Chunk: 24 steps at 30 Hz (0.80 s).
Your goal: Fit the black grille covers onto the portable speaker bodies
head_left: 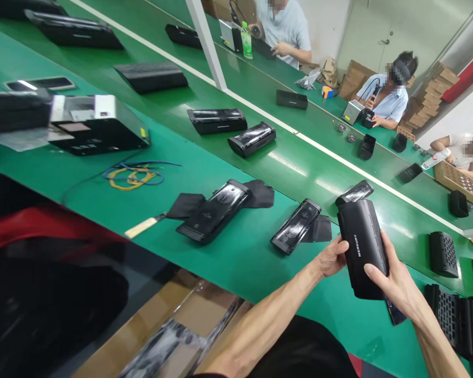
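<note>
Brown tray [453,188] holds small parts [463,179], both hands [334,257] [400,283] a casing [360,249].

The tilted head camera looks forward and down, close over the green bench [230,257].

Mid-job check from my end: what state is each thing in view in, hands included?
Left hand, closed on one side of the MERKURY unit
Right hand, closed on its other side, thumb on the front
MERKURY unit, held tilted, lettering toward the camera
Two nearest glossy units, lying glossy side up
Wires, loosely coiled
Pale-handled tool, lying flat
Green bottle, standing upright
Door, looks shut
</note>
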Motion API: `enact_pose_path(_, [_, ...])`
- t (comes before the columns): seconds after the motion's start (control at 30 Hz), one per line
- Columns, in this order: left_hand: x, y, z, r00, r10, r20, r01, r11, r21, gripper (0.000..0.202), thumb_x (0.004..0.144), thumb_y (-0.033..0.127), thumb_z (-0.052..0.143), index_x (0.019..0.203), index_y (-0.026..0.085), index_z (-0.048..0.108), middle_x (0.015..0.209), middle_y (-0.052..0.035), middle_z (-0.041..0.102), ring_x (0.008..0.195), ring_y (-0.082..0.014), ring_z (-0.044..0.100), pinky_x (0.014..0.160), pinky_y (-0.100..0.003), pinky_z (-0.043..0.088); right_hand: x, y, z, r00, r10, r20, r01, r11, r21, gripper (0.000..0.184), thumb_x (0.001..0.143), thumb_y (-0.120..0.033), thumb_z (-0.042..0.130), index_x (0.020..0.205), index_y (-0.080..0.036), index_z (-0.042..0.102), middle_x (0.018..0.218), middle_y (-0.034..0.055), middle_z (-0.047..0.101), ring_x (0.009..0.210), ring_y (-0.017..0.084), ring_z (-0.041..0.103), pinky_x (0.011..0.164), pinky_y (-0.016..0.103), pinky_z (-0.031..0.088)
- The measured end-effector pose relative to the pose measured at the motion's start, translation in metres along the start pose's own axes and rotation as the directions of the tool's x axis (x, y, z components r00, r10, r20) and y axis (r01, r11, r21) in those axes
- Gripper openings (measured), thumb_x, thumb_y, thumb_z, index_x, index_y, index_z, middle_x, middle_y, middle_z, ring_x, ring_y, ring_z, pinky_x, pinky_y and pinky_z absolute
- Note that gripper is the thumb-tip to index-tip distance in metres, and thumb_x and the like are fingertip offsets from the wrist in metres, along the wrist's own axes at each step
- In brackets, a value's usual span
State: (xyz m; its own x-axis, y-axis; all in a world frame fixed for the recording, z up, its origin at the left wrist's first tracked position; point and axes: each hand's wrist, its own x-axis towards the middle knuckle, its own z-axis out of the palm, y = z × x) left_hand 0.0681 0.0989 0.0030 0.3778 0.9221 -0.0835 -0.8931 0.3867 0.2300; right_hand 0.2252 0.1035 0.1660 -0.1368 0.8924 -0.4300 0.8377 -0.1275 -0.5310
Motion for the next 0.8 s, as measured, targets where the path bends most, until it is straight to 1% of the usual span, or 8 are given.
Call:
enact_pose_path(0.23, [0.005,0.001,0.004,0.999,-0.049,-0.012,0.049,0.999,-0.011,0.075,0.070,0.052,0.100,0.131,0.016,0.074,0.121,-0.0159,0.080,0.106,-0.0303,0.077,0.093,-0.040,0.057,0.010,0.015,-0.014,0.999,-0.017,0.046,0.014,0.999,0.048,0.104,0.089,-0.069,0.071,0.175,-0.030,0.028,0.154,0.0139,0.064,0.135,0.040,0.066,0.112,0.058,0.053])
enact_pose_path(0.33, [0.006,0.002,0.013,0.995,0.001,-0.101,-0.003,1.000,-0.010,0.070,0.068,0.050,0.100,0.126,0.018,0.075,0.116,-0.0123,0.081,0.099,-0.0274,0.076,0.086,-0.038,0.059,-0.003,0.030,0.003,0.979,-0.105,-0.172,0.129,0.983,0.133,0.106,0.086,-0.070,0.075,0.173,-0.031,0.030,0.169,0.0168,0.045,0.147,0.042,0.054,0.114,0.059,0.052])
enact_pose_path(0.43, [0.007,-0.003,0.023,0.985,0.065,-0.161,-0.068,0.998,-0.014,0.072,0.069,0.046,0.100,0.131,0.023,0.071,0.110,-0.0076,0.080,0.096,-0.0260,0.075,0.081,-0.036,0.059,-0.019,0.040,0.040,0.881,-0.099,-0.462,0.182,0.973,0.139,0.119,0.082,-0.069,0.081,0.174,-0.030,0.017,0.175,0.0187,0.026,0.157,0.044,0.040,0.116,0.060,0.050])
enact_pose_path(0.5, [0.008,-0.006,0.029,0.976,0.105,-0.191,-0.108,0.994,-0.006,0.078,0.068,0.043,0.101,0.136,0.026,0.067,0.114,-0.0063,0.079,0.103,-0.0278,0.075,0.085,-0.038,0.060,-0.021,0.043,0.060,0.803,-0.064,-0.592,0.170,0.978,0.125,0.120,0.081,-0.068,0.083,0.172,-0.027,0.016,0.173,0.0197,0.027,0.158,0.044,0.036,0.122,0.061,0.042])
enact_pose_path(0.57, [0.008,-0.003,0.030,0.976,0.093,-0.197,-0.088,0.996,0.035,0.081,0.067,0.044,0.101,0.138,0.027,0.065,0.122,-0.0078,0.078,0.112,-0.0317,0.073,0.091,-0.044,0.060,-0.019,0.046,0.066,0.752,-0.039,-0.658,0.170,0.976,0.135,0.112,0.079,-0.067,0.084,0.167,-0.025,0.027,0.166,0.0187,0.037,0.151,0.042,0.043,0.124,0.061,0.038])
enact_pose_path(0.7, [0.007,0.042,0.023,0.983,0.100,-0.155,-0.053,0.958,0.283,0.087,0.064,0.047,0.103,0.140,0.025,0.065,0.138,-0.0125,0.073,0.132,-0.0385,0.065,0.110,-0.053,0.053,-0.022,0.056,0.041,0.797,-0.052,-0.602,0.201,0.962,0.183,0.101,0.072,-0.065,0.090,0.153,-0.025,0.045,0.155,0.0161,0.051,0.140,0.041,0.054,0.120,0.058,0.042])
enact_pose_path(0.77, [0.007,0.076,0.021,0.980,0.183,-0.077,-0.123,0.864,0.488,0.105,0.056,0.031,0.107,0.150,0.027,0.061,0.157,-0.0115,0.062,0.151,-0.0393,0.050,0.123,-0.050,0.042,-0.031,0.060,0.028,0.826,-0.057,-0.561,0.211,0.954,0.214,0.099,0.071,-0.065,0.091,0.150,-0.025,0.047,0.154,0.0164,0.054,0.139,0.041,0.055,0.118,0.058,0.043])
enact_pose_path(0.8, [0.006,0.092,0.022,0.988,0.156,-0.007,-0.124,0.811,0.572,0.111,0.054,0.025,0.107,0.154,0.028,0.059,0.162,-0.0115,0.057,0.155,-0.0405,0.045,0.127,-0.050,0.038,-0.035,0.061,0.024,0.836,-0.061,-0.545,0.218,0.949,0.228,0.098,0.071,-0.065,0.091,0.149,-0.025,0.048,0.154,0.0167,0.054,0.140,0.041,0.055,0.117,0.058,0.043])
